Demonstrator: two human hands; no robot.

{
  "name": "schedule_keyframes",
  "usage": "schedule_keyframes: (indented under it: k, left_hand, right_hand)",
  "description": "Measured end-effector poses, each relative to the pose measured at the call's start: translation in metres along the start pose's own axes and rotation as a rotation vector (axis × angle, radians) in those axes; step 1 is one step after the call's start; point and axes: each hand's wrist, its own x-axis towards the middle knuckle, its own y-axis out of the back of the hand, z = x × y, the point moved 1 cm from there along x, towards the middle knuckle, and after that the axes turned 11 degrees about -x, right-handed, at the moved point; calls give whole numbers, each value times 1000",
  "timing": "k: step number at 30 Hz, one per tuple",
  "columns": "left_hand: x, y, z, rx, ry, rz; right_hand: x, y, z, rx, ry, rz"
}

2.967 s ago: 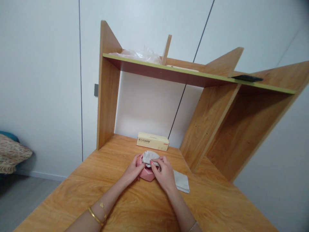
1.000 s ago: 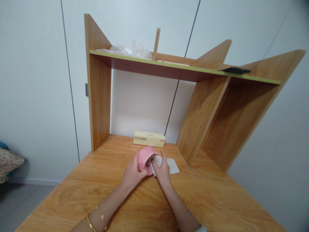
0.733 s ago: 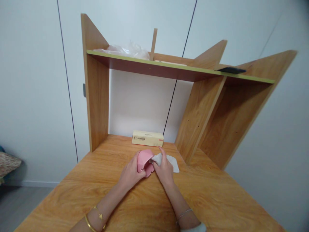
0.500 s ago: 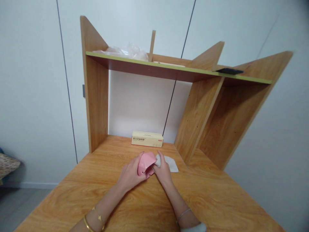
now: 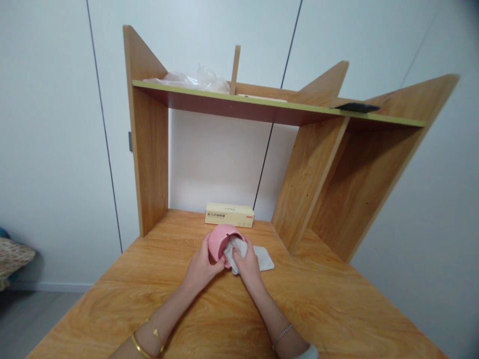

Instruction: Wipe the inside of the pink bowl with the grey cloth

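Note:
My left hand (image 5: 201,269) grips a small pink bowl (image 5: 217,238), tipped on its side just above the wooden desk (image 5: 329,309). My right hand (image 5: 247,266) presses a pale grey cloth (image 5: 262,258) into the bowl's opening. The rest of the cloth trails flat on the desk to the right of my hands. A gold bangle sits on my left wrist and a thin bracelet on my right.
A long cream box (image 5: 229,215) lies at the back of the desk against the white wall. A wooden hutch (image 5: 145,149) rises behind, its shelf carrying crumpled clear plastic (image 5: 194,80) and a dark flat object (image 5: 356,106). A patterned cushion (image 5: 11,254) shows at far left.
The bowl has been turned in my left hand from lying under the cloth to tipped on its side. My right hand has pushed the cloth back into its opening.

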Motion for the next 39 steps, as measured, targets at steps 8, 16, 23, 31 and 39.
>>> schedule_keyframes:
  k: [8,16,23,31,39]
  left_hand:
    - [-2,3,15,158,65,-60]
    - [-5,8,24,273,-37,-148]
    - [-3,9,18,197,-30,-99]
    - [1,-6,-2,-115,-36,-19]
    - [0,5,19,298,158,-39]
  right_hand:
    - [0,20,-5,-339,51,73]
    - [4,32,1,-415,306,113]
    - [4,23,6,-229,195,-51]
    - [1,12,4,63,25,-15]
    - [3,17,-1,-223,62,-50]
